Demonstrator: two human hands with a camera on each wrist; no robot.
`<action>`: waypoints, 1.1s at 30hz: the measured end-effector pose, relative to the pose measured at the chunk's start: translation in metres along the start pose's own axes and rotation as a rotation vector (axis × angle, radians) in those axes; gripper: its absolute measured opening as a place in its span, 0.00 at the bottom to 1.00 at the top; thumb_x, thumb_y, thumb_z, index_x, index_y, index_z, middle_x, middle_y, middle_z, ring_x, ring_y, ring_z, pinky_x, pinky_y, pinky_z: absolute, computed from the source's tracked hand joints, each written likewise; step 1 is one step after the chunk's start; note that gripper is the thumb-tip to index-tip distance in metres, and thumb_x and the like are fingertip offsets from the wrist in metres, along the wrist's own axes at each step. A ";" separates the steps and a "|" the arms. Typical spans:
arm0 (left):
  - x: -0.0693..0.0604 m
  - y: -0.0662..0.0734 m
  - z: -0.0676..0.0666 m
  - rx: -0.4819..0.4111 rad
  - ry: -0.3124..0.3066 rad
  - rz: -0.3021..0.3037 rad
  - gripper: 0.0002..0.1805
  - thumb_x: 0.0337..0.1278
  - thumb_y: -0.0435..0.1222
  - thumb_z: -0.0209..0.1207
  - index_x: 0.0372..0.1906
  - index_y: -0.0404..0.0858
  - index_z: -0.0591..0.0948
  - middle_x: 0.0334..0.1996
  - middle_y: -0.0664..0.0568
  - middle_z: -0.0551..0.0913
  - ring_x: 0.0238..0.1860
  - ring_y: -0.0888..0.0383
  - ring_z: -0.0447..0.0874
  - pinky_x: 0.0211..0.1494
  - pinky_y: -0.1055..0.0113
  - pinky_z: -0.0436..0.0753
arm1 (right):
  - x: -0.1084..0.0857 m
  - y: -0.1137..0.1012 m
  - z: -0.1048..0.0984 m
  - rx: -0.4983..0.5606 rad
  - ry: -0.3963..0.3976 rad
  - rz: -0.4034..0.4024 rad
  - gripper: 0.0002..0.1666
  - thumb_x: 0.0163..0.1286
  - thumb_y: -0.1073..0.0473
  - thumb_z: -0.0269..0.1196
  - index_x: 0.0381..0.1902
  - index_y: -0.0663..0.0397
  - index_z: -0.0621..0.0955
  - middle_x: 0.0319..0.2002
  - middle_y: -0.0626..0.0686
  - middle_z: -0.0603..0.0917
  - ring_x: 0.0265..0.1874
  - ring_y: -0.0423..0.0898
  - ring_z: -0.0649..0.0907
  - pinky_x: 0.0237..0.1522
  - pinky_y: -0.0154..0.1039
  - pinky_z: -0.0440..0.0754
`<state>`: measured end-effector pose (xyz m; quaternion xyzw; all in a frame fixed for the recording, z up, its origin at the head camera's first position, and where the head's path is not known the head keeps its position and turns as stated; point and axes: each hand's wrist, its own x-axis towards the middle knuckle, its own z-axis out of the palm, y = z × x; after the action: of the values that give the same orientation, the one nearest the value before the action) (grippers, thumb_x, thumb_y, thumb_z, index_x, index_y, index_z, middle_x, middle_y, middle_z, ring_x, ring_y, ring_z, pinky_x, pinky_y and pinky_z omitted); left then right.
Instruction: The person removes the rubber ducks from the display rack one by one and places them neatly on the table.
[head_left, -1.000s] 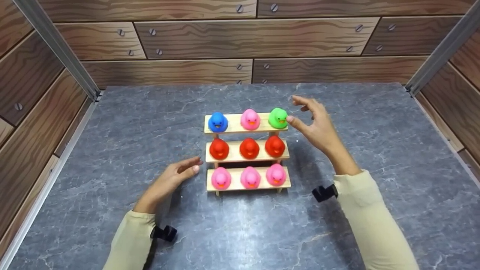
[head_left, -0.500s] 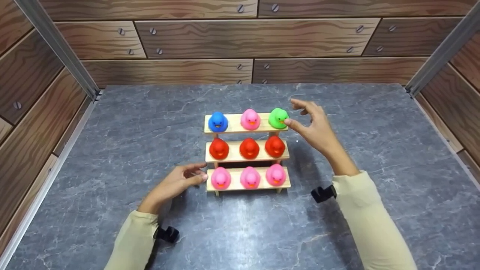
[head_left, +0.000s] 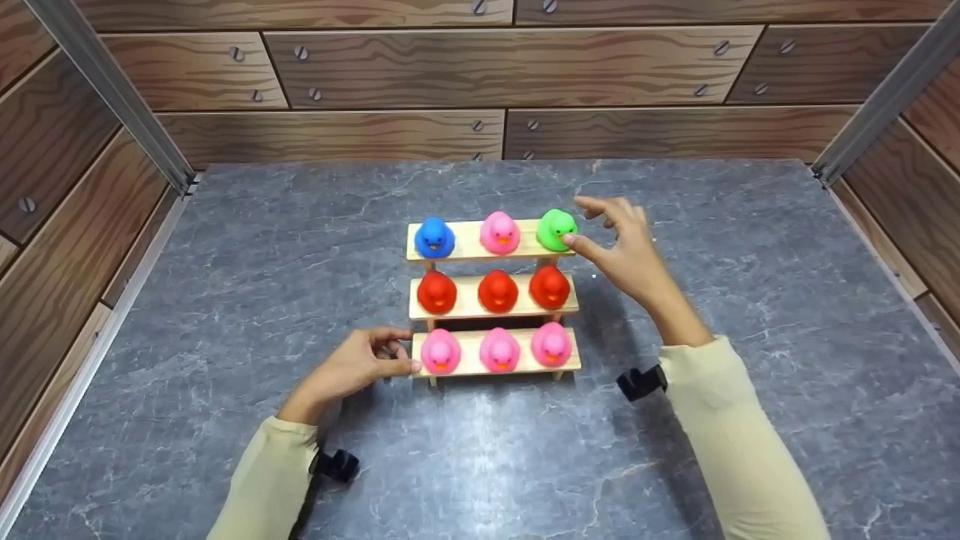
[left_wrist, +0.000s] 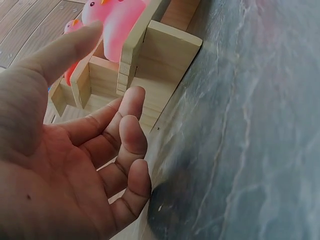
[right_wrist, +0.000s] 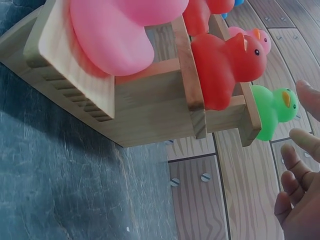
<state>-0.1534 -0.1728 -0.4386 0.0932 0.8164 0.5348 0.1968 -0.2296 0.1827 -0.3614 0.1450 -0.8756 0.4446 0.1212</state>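
A three-tier wooden stand (head_left: 463, 313) carries small rubber ducks. At the left end of the bottom shelf is my left hand (head_left: 352, 367), its thumb by the left pink duck (head_left: 440, 352). In the left wrist view the fingers (left_wrist: 133, 135) bend loosely beside the shelf end, with no clear grip; whether they touch is hard to tell. My right hand (head_left: 626, 251) is beside the green duck (head_left: 556, 229) on the top shelf. Its thumb tip overlaps that duck's edge in the head view, while the right wrist view shows a gap between fingers and duck.
A blue duck (head_left: 434, 238) and a pink duck (head_left: 499, 232) share the top shelf. Red ducks (head_left: 497, 292) fill the middle one. The stand is on a grey marbled table (head_left: 480, 457), with wood-patterned walls (head_left: 510, 67) at the back and sides.
My left hand has moved right and slightly down to the bottom shelf's end. My right hand has shifted slightly left toward the green duck. The ducks keep their places on the shelves.
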 end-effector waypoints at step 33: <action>0.003 -0.004 0.004 -0.017 0.009 0.013 0.30 0.48 0.33 0.68 0.56 0.23 0.73 0.30 0.53 0.78 0.28 0.63 0.72 0.30 0.75 0.71 | 0.000 -0.001 0.010 0.034 0.004 0.035 0.22 0.60 0.61 0.69 0.52 0.63 0.80 0.46 0.60 0.78 0.44 0.42 0.65 0.50 0.39 0.62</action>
<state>-0.1539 -0.1698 -0.4448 0.0945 0.8122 0.5434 0.1902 -0.2303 0.1733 -0.3662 0.1305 -0.8701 0.4617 0.1127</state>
